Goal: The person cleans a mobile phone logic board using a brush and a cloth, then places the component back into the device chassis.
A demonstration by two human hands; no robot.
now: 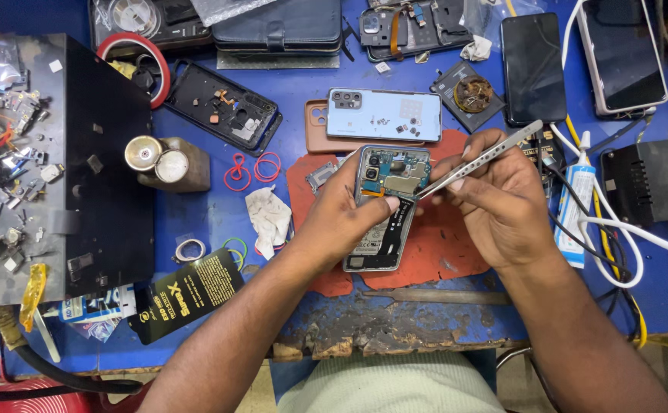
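An opened smartphone with its back cover off lies on a worn red mat in the middle of the blue workbench. My left hand grips the phone's left side, thumb resting across its middle. My right hand holds metal tweezers, whose tips touch the circuit board near the phone's upper part. A light blue back cover with small screws on it rests just above the phone, on top of a brown case.
A black tray of small parts fills the left side. Two dark phones lie at the upper right, with a glue tube, white cables and a black box. A crumpled tissue, red rubber bands and a small bottle lie left of the mat.
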